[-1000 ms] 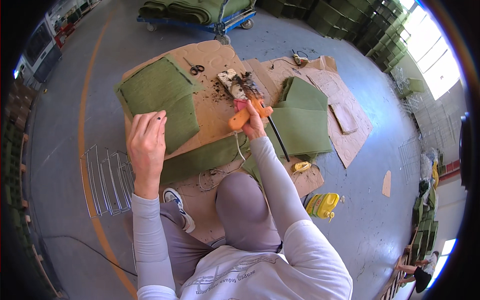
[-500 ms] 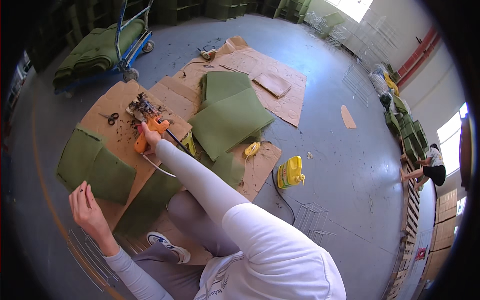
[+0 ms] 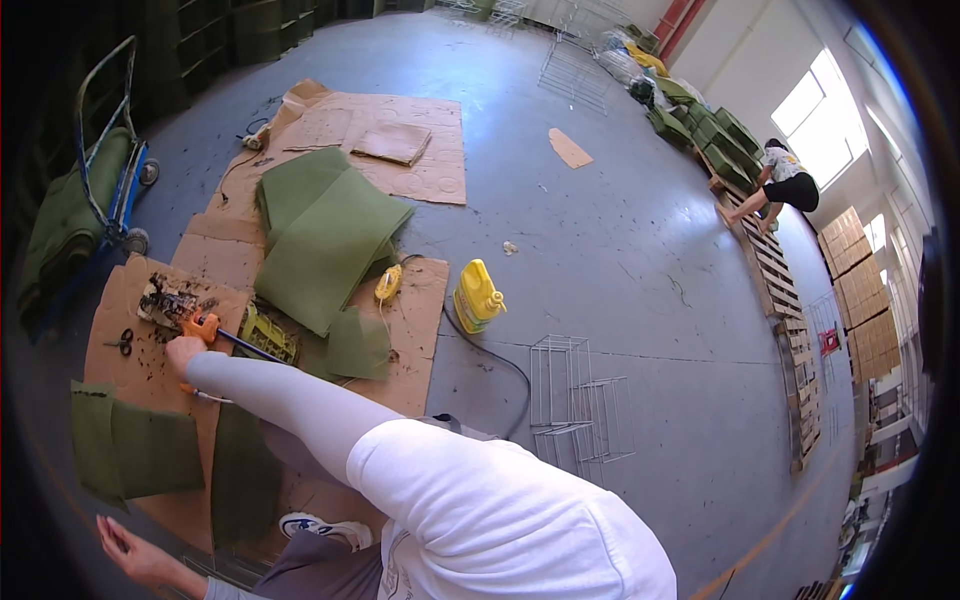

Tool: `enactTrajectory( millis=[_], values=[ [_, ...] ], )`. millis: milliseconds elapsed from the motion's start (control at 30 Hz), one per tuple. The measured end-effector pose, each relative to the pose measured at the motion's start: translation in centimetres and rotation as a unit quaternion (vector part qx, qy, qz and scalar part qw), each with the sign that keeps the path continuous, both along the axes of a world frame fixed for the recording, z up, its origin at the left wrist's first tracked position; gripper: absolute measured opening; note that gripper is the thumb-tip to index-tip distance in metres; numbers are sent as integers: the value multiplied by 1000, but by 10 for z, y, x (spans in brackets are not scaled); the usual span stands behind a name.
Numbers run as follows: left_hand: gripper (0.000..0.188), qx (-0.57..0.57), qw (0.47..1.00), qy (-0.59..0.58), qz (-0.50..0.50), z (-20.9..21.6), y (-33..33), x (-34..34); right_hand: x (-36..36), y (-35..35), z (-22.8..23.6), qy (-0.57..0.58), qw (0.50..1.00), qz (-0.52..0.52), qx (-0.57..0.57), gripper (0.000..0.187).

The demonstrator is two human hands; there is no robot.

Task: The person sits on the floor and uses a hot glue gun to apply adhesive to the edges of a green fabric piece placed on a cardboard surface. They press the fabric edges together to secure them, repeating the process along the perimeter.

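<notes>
My right hand (image 3: 184, 352) is closed around the handle of an orange glue gun (image 3: 205, 327). Its nozzle end lies by a block smeared with dark residue (image 3: 165, 303), and a black stick (image 3: 250, 347) runs out of its back. At the lower left my left hand (image 3: 140, 558) hovers with fingers loosely bent and parted, holding nothing I can see. Just beyond it lies a folded green mat piece (image 3: 150, 450), apart from the hand. Black-handled scissors (image 3: 123, 342) rest on the cardboard (image 3: 112, 300), left of the glue gun.
Green sheets (image 3: 325, 245) are stacked on the cardboard. A yellow tray-like container (image 3: 268, 335), a yellow-cased device (image 3: 388, 283) and a yellow jug (image 3: 478, 297) stand nearby. Wire racks (image 3: 565, 385) sit on the floor. A blue trolley (image 3: 125, 190) is left; another person (image 3: 787, 185) bends beside pallets (image 3: 768, 262).
The view has swung to the right, so the scene sits further left. The glue gun stays in my right hand near the block. My left hand now appears lower, near the edge.
</notes>
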State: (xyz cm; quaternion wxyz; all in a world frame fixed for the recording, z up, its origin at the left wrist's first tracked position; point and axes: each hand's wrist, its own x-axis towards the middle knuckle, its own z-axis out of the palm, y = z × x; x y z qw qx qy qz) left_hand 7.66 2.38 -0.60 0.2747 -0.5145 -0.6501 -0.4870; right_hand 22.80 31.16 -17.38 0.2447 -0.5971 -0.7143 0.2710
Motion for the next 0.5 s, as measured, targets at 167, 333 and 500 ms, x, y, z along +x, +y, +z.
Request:
enactTrajectory(
  millis=[167,333,500],
  values=[
    [33,21,965,-261,-22,-83,-43,-147,-82,-51,45,205,963,170,34,39],
    [45,-62,838,-523,-143,-105,-29,-143,-98,-72,19,414,884,218,-6,41],
    [50,-98,836,-502,-199,-120,-32,-141,-92,-111,48,382,887,259,7,29]
  ],
)
